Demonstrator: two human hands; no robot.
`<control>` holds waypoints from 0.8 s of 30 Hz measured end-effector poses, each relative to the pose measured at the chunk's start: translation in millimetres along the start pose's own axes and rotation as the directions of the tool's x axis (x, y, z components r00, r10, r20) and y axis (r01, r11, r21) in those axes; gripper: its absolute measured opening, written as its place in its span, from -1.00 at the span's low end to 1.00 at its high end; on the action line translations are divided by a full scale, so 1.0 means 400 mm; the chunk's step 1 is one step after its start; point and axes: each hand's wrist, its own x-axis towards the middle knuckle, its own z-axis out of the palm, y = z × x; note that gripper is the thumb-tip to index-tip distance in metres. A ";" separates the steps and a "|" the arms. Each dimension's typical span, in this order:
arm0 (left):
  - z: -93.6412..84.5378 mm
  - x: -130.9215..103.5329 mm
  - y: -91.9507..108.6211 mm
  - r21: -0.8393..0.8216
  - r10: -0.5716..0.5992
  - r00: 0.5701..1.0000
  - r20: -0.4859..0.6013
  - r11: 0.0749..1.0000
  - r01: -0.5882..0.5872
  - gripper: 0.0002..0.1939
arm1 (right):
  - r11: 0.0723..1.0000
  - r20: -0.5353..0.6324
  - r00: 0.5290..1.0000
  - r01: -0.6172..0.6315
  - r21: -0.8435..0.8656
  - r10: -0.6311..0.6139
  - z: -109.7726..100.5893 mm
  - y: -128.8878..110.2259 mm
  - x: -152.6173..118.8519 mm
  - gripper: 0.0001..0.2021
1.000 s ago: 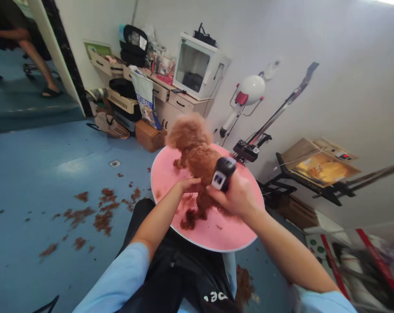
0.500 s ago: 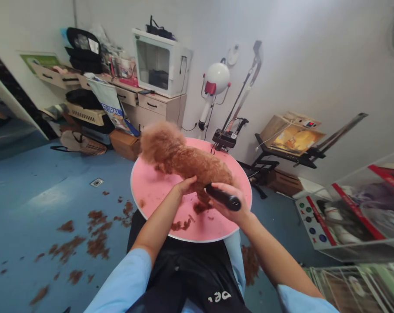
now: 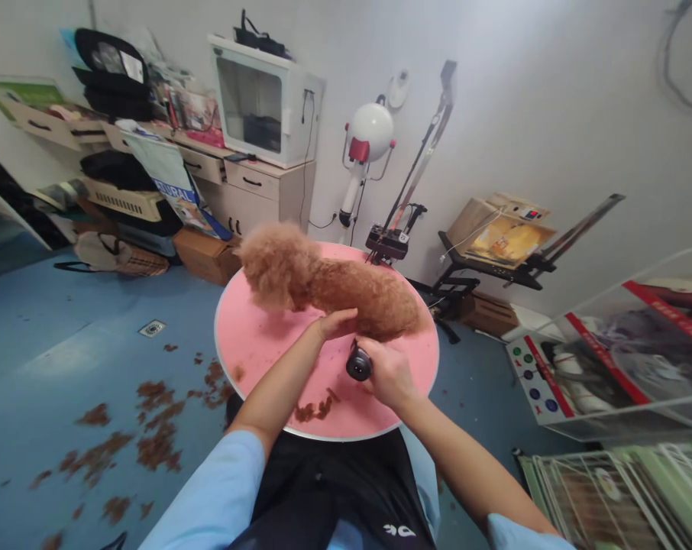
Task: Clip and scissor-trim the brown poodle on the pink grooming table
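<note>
Blue floor (image 3: 111, 321) — pale walls (image 3: 495, 99) (wooden drawers (image 3: 251, 182) alongside).

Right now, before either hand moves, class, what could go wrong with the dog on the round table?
The dog might step off: the pink table has no raised rim, and only the left hand seems to steady it.
The right hand holds a black tool near the left fingers; its far end is hidden, so a nick could go unseen.
Loose hair on the floor might be slippery.

Black clippers (image 3: 359, 363) turned end-on in the right hand (image 3: 388, 373), seated person gone from view
</note>
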 end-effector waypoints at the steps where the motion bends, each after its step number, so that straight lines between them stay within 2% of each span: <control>1: 0.001 0.004 0.001 0.006 -0.007 1.000 0.022 1.000 0.007 -0.40 | 1.000 -0.013 1.000 -0.001 0.006 0.001 -0.002 0.002 -0.005 -0.72; 3: 0.002 0.008 0.005 0.018 -0.023 0.999 0.046 1.000 0.022 -0.32 | 0.999 -0.137 0.990 -0.033 0.036 0.038 -0.023 0.006 0.002 -0.68; 5: 0.001 0.010 0.010 0.019 -0.027 0.998 0.056 0.999 0.026 -0.27 | 0.996 -0.283 0.955 -0.080 0.042 0.088 -0.044 0.009 0.027 -0.63; 6: -0.001 0.010 0.012 0.019 -0.026 0.998 0.057 1.000 0.025 -0.24 | 0.994 -0.316 0.943 -0.104 0.023 0.106 -0.048 0.009 0.041 -0.63; 8: -0.010 0.010 0.009 0.020 -0.028 0.999 0.043 0.999 0.028 -0.21 | 0.987 -0.262 0.956 -0.152 -0.055 0.132 -0.033 0.004 0.058 -0.68; 11: -0.031 0.014 -0.008 0.024 -0.056 0.998 0.016 0.998 0.055 -0.19 | 0.973 -0.037 0.989 -0.145 -0.181 0.141 0.016 -0.009 0.045 -0.78; 12: -0.038 0.016 -0.016 0.026 -0.064 0.998 0.008 0.998 0.063 -0.19 | 0.973 0.000 0.991 -0.129 -0.193 0.132 0.028 -0.011 0.036 -0.79; 14: -0.049 0.021 -0.029 0.030 -0.069 0.998 -0.006 0.997 0.069 -0.17 | 0.982 -0.044 0.994 -0.107 -0.155 0.101 0.035 -0.006 0.025 -0.77; 17: -0.050 0.029 -0.032 0.025 -0.036 0.999 -0.012 0.999 0.037 -0.14 | 0.990 -0.234 0.967 -0.119 -0.074 0.099 0.027 0.021 0.038 -0.66; 19: -0.042 0.034 -0.024 0.012 0.017 1.000 -0.008 1.000 -0.017 -0.11 | 0.982 -0.233 0.961 -0.169 -0.080 0.147 0.030 0.040 0.047 -0.65; 21: -0.033 0.040 -0.015 0.002 0.059 0.998 0.001 0.998 -0.059 -0.09 | 0.969 -0.090 0.972 -0.226 -0.104 0.217 0.044 0.050 0.035 -0.71; 23: -0.028 0.046 -0.010 0.005 0.082 0.997 0.010 0.997 -0.082 -0.13 | 0.962 0.070 0.961 -0.262 -0.080 0.268 0.055 0.051 0.007 -0.78; 24: -0.027 0.050 -0.010 0.010 0.090 0.996 0.002 0.996 -0.091 -0.17 | 0.961 0.095 0.956 -0.275 -0.036 0.278 0.055 0.050 -0.007 -0.78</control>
